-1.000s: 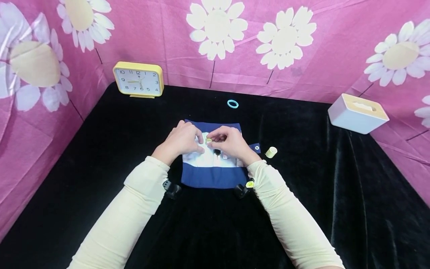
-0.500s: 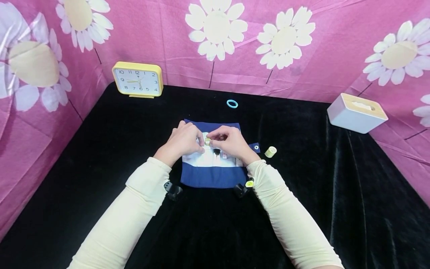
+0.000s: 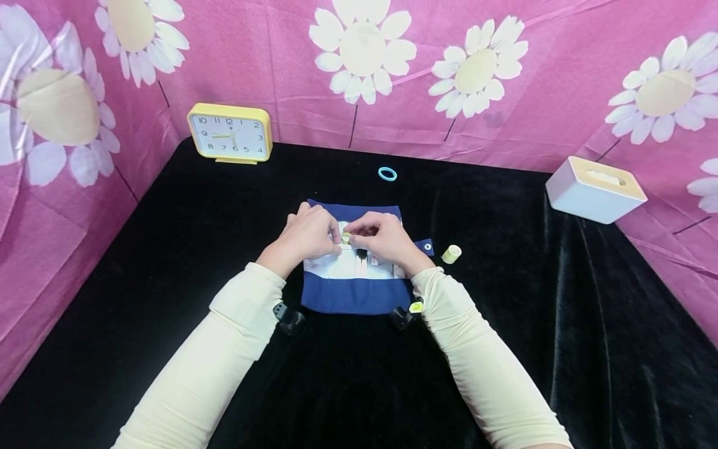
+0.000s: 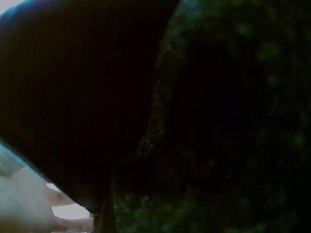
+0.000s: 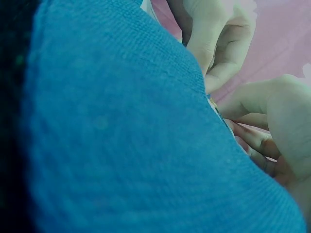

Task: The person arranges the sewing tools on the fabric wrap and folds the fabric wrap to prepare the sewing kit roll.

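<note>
A navy cloth pouch with a white middle panel (image 3: 356, 299) lies unfolded on the black table. My right hand (image 3: 387, 240) pinches a small pale-yellow spool (image 3: 346, 238) between thumb and fingertips, over the white panel. From the left, my left hand (image 3: 305, 234) reaches onto the pouch, its bent fingers and thumb gripping the white cloth beside the spool. A small black item (image 3: 361, 254) shows on the panel below the right fingers. In the right wrist view, blue cloth (image 5: 116, 116) hides most of the work, with both hands' fingers past its edge.
Another pale-yellow spool (image 3: 451, 254) lies right of the pouch, near its snap strap (image 3: 424, 247). Behind are a light-blue ring (image 3: 387, 174), a yellow clock (image 3: 230, 133) and a tissue box (image 3: 596, 189). Pink flowered cloth (image 3: 291, 75) hangs at the back. The left wrist view is mostly dark.
The right hand's fingertips and the pinched spool have shifted slightly down and left over the white panel. The left hand stays in almost the same place.
</note>
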The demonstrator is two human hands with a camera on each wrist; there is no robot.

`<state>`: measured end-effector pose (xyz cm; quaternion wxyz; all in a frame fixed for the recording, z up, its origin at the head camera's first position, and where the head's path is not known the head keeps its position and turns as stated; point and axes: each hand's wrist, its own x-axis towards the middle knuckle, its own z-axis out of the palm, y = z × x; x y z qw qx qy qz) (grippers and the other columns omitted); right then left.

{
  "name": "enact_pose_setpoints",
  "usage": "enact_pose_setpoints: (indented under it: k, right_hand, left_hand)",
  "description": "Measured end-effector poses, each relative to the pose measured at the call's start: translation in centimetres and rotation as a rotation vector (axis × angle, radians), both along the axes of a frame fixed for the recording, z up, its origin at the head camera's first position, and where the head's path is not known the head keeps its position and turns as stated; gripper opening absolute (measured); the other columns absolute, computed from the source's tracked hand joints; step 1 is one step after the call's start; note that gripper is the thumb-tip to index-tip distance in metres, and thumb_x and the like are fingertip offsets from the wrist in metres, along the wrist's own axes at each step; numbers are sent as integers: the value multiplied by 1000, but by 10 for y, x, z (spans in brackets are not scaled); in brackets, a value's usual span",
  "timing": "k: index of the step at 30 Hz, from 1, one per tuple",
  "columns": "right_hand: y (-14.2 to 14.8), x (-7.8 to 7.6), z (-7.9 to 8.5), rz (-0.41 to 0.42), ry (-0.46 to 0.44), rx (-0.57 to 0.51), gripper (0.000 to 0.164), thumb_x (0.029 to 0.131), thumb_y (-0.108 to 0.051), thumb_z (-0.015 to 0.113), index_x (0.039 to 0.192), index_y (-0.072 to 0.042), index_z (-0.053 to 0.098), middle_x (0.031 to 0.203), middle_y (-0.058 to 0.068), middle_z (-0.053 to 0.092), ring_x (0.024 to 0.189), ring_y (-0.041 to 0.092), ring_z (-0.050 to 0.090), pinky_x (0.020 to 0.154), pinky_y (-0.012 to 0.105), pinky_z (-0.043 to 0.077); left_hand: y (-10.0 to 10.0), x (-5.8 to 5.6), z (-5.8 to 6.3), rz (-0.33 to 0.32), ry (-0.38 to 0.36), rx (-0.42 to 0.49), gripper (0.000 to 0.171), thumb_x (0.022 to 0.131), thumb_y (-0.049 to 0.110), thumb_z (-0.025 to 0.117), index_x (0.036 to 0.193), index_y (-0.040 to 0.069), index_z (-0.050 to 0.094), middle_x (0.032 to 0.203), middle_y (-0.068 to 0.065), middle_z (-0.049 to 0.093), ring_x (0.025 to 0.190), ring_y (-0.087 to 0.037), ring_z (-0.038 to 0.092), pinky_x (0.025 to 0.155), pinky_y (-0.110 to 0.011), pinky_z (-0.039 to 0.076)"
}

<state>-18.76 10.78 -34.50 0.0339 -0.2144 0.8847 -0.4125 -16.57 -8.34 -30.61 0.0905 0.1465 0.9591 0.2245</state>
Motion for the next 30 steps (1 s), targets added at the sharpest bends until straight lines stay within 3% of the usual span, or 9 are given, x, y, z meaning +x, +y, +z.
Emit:
enact_pose_setpoints:
  k: [11,25,30]
  right_hand:
    - [1,0,2,13,-26,-29,15,87,-9,76,101,-11,81,95,5,74,78,14,57,68,23,45]
    - [3,-3,3,78,-19,-20,19,86,-7,76,104,-10,81,94,5,75,77,14,54,68,23,43]
    - [4,-2,5,111,-30,-3,22,82,-10,81,104,-11,81,91,4,74,79,16,55,69,24,43]
  left_hand:
    - [1,-1,1,-1,-13,18,8,84,23,80,82,16,76,112,-6,66,115,-31,46,96,-52,35]
    - [0,-2,3,-1,-19,50,9,84,22,80,86,14,77,121,-8,66,122,-34,46,98,-53,35]
    - [0,-2,3,3,-22,50,8,84,22,80,86,14,77,121,-8,66,123,-33,46,98,-54,35]
